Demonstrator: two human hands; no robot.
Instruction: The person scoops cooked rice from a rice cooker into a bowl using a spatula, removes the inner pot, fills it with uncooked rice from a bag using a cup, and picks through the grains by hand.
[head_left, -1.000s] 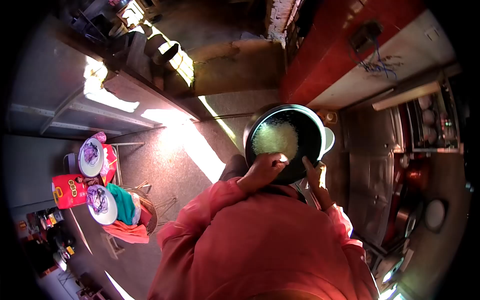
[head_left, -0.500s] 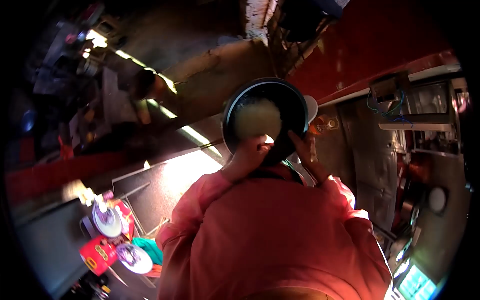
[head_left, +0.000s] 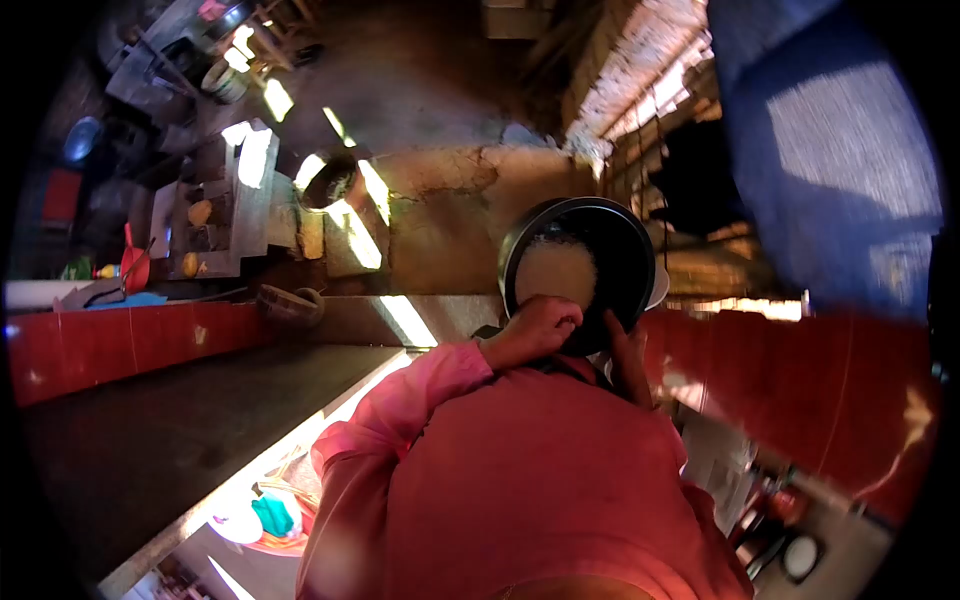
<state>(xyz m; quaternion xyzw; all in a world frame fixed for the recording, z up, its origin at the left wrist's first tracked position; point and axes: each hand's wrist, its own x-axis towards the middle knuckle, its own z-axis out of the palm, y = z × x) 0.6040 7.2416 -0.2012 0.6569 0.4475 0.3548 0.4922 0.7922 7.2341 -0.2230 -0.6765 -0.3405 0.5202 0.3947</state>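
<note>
A dark round pot [head_left: 636,235] is held in front of my chest, its mouth facing up toward me. Inside it, a pale grainy mass that looks like rice [head_left: 555,272] lies toward the left. My left hand [head_left: 542,326] is closed at the pot's near left edge, its curled fingers partly covering the pale mass. On the near right, my right hand [head_left: 627,358] grips the pot's side, with the fingers beneath hidden. A whitish handle or lid edge [head_left: 659,287] shows beside the pot's right wall.
A dark counter [head_left: 180,430] with a red tiled edge [head_left: 130,345] runs along my left. Red tiles [head_left: 790,390] cover a surface on the right. Ahead lies a sunlit earthen floor [head_left: 435,195] with a basin [head_left: 328,183]. Blue cloth [head_left: 830,150] hangs at the upper right.
My body and view have turned, so the counter, floor and blue cloth have shifted. The pot sits slightly farther right and lower in view, still between both hands.
</note>
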